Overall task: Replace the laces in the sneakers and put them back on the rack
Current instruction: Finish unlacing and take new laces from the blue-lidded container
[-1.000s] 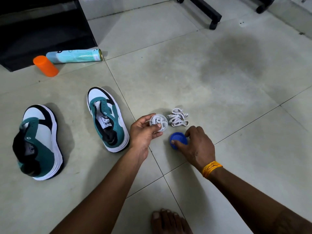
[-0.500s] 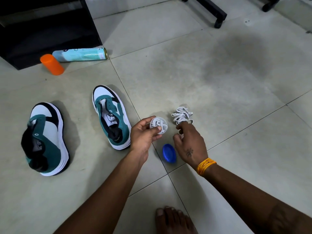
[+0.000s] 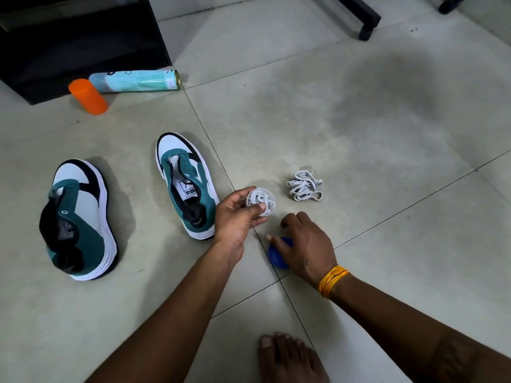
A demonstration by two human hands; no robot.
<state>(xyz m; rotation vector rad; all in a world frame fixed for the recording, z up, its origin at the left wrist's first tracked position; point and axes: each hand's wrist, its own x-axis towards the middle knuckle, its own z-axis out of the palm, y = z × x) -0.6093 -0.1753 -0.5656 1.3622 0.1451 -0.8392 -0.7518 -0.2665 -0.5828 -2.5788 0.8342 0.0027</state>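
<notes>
I'm seeing the left hand (image 3: 235,214) holding up a small round clear container (image 3: 260,202) w/ a coiled white lace inside, thumb on its near rim and fingers curled round the far side, so it's gripping that tub just above the floor. Right hand (image 3: 302,243) is hovering low over a blue lid (image 3: 276,258), fingers bent loosely, nothing pinched; can't tell if the palm is actually touching the lid, since the hand is covering most of it. An orange thread band (image 3: 333,280) is sitting on the right wrist.

A second white lace bundle (image 3: 303,186) is lying loose on the tile floor (image 3: 387,134), just beyond the right hand and beside the container, not touching either.

Both sneakers are on the floor to the left, no laces in the eyelets as far as I'm seeing. The nearer teal-and-white sneaker (image 3: 185,183) is standing upright, toe pointing away, heel just beside the left hand. The other sneaker (image 3: 80,217) is further left, tipped onto its side w/ the white sole edge facing right.

Behind them an orange cap (image 3: 88,96) and a light-blue spray can (image 3: 135,81) are lying next to a black furniture unit (image 3: 77,37). My view is also catching a bare foot (image 3: 287,357) at the bottom edge.
</notes>
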